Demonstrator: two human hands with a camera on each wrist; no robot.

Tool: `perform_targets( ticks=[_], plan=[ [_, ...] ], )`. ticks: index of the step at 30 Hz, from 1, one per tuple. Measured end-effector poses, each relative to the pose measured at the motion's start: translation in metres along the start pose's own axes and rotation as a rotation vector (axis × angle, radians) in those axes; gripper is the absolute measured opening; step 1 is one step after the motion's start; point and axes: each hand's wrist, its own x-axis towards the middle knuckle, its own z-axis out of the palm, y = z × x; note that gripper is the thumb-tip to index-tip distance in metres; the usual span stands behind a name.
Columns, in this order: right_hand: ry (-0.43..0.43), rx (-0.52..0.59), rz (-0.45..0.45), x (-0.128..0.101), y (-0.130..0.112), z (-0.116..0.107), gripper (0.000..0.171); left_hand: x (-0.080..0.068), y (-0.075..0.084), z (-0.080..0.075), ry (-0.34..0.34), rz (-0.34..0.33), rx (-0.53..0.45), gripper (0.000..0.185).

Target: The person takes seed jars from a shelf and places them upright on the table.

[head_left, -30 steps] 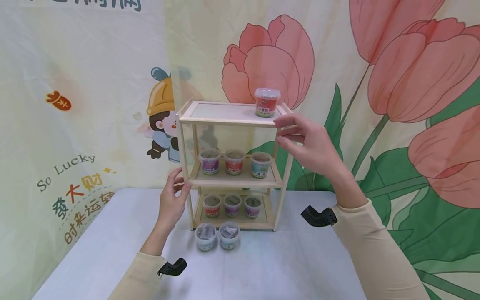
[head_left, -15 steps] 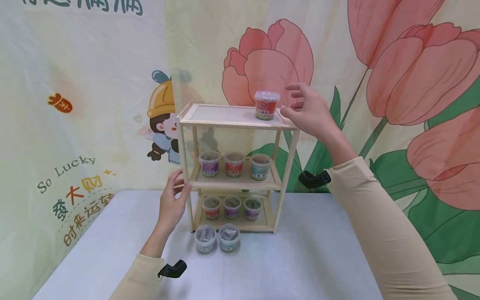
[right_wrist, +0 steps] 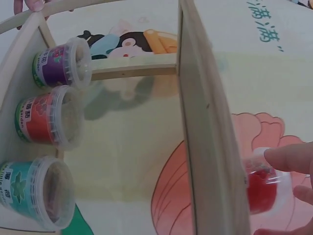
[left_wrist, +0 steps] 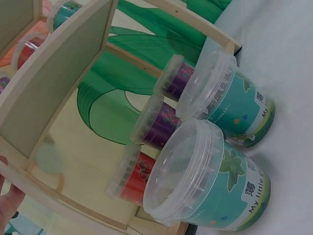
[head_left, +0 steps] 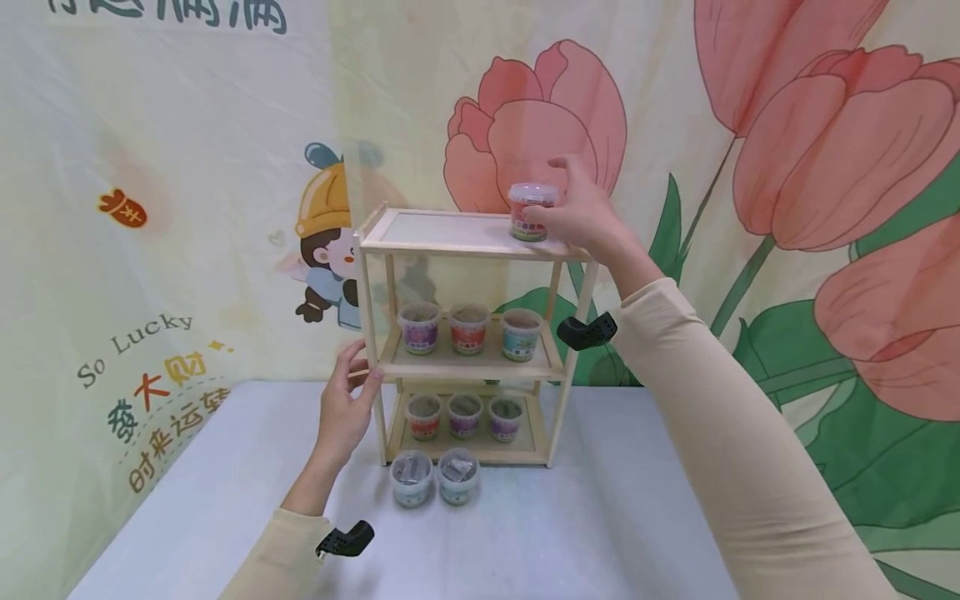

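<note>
A small three-tier wooden shelf (head_left: pixel 471 368) stands on the table. My left hand (head_left: pixel 347 410) holds its left front post at middle-tier height; its fingertips (right_wrist: pixel 35 5) also show in the right wrist view. On the right of the top tier stands a red lidded plastic cup (head_left: pixel 527 229) with a tomato label. My right hand (head_left: pixel 588 212) is around this cup, thumb across its front and a finger raised above the lid. In the right wrist view the thumb overlaps the red cup (right_wrist: pixel 261 191), with a gap to the lower finger. Firm contact cannot be told.
On the middle tier stand a purple cup (head_left: pixel 419 332), a red cup (head_left: pixel 468 332) and a teal cup (head_left: pixel 521 337). The bottom tier bears a red cup (head_left: pixel 423 421) and two purple ones. Two teal cups (left_wrist: pixel 244 188) stand on the table before the shelf.
My right hand has risen from beside the top tier's right end, then moved left around the red cup. The left hand stays on the post, and the cups have not moved.
</note>
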Motion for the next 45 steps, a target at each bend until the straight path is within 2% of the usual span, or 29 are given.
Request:
perform_targets(
  ticks=[4, 10, 17, 27, 45],
  plan=[
    [0.001, 0.014, -0.023, 0.007, 0.006, 0.009, 0.087, 0.0, 0.001, 0.001, 0.018, 0.004, -0.004, 0.054],
    [0.005, 0.013, -0.048, 0.011, 0.017, 0.015, 0.089, 0.003, 0.002, 0.004, -0.001, 0.022, -0.016, 0.054],
    [-0.013, -0.014, -0.075, 0.012, 0.02, 0.017, 0.08, 0.005, 0.004, 0.003, 0.001, 0.019, -0.007, 0.056],
    [-0.069, 0.12, -0.098, 0.011, 0.017, 0.017, 0.074, 0.004, 0.002, -0.001, 0.007, 0.013, -0.01, 0.055],
    [-0.102, 0.125, -0.136, 0.004, 0.025, 0.014, 0.072, 0.0, 0.003, 0.001, -0.005, -0.015, 0.011, 0.055]
  ],
)
